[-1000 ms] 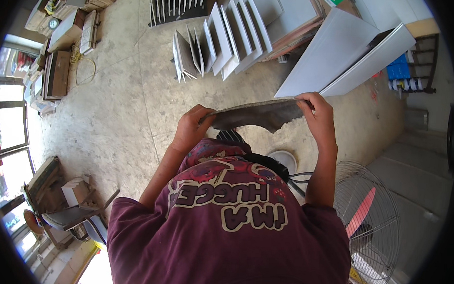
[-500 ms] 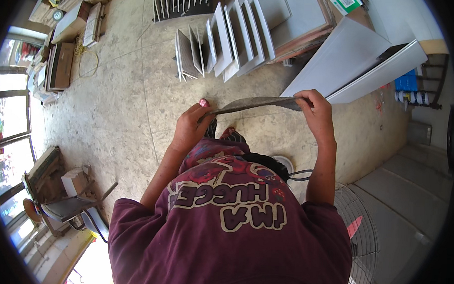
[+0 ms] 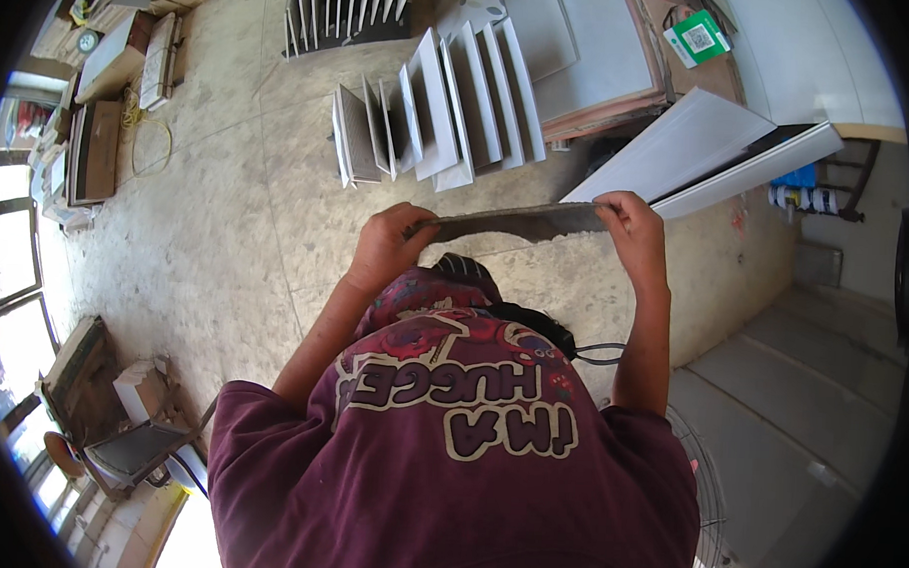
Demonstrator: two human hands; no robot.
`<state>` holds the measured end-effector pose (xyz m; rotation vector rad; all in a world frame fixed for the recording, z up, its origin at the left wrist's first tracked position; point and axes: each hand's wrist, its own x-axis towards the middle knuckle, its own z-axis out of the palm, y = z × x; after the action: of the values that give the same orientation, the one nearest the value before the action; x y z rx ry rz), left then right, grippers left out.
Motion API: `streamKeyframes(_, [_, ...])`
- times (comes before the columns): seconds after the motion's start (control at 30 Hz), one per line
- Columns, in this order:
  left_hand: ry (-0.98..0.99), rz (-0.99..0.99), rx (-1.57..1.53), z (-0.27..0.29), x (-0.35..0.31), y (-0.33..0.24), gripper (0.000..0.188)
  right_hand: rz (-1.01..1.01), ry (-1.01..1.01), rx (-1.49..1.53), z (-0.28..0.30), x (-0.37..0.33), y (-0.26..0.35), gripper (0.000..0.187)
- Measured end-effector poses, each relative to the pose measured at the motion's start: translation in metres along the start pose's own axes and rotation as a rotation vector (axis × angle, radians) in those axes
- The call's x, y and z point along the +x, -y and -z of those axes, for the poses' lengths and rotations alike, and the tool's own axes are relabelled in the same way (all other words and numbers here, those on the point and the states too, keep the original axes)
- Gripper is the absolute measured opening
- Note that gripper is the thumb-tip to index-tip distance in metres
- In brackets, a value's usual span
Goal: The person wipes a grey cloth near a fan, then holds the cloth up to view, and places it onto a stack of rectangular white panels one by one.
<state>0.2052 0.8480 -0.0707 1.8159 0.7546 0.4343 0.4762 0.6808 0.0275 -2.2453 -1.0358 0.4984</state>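
A dark grey strip that looks like cloth [image 3: 512, 223] is stretched between my two hands, out in front of my body. Its upper edge runs nearly straight, while the lower edge is uneven and pale at the right. My left hand [image 3: 388, 244] pinches one end, thumb against curled fingers. At the other end, my right hand [image 3: 636, 235] grips the corner in the same way. Both hands are about level, with the forearms reaching forward. Below the strip are my patterned trousers [image 3: 465, 272] and purple shirt [image 3: 497, 506].
Several thin panels [image 3: 442, 123] stand upright in a row ahead, with a dark rack [image 3: 358, 28] of more behind. Long white panels [image 3: 669, 151] lean at the right. Boxes [image 3: 97, 156] line the left wall. A chair [image 3: 133, 453] is at lower left, a wire fan guard [image 3: 712, 503] at lower right.
The strip has turned in my hands: it arched upward before, and now its face hangs lower with the uneven edge showing. The room has shifted in view; my shoes no longer show.
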Motion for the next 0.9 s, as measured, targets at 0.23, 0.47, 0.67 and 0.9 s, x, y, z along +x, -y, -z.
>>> streamKeyframes(0.23, [-0.072, -0.153, 0.137, 0.034, 0.097, 0.013, 0.013, 0.027, -0.010, -0.061, -0.014, 0.089, -0.003, 0.012])
streamKeyframes(0.47, [-0.323, -0.122, 0.292, 0.061, 0.221, 0.015, 0.015, 0.203, -0.062, 0.011, -0.025, 0.216, 0.003, 0.014])
streamKeyframes(0.67, [-0.474, -0.172, 0.319, 0.065, 0.285, 0.005, 0.018, 0.327, -0.180, 0.139, -0.027, 0.294, 0.004, 0.012])
streamKeyframes(0.9, [-0.475, 0.056, 0.311, 0.014, 0.304, 0.067, 0.018, 0.323, -0.134, 0.111, -0.068, 0.329, -0.059, 0.010])
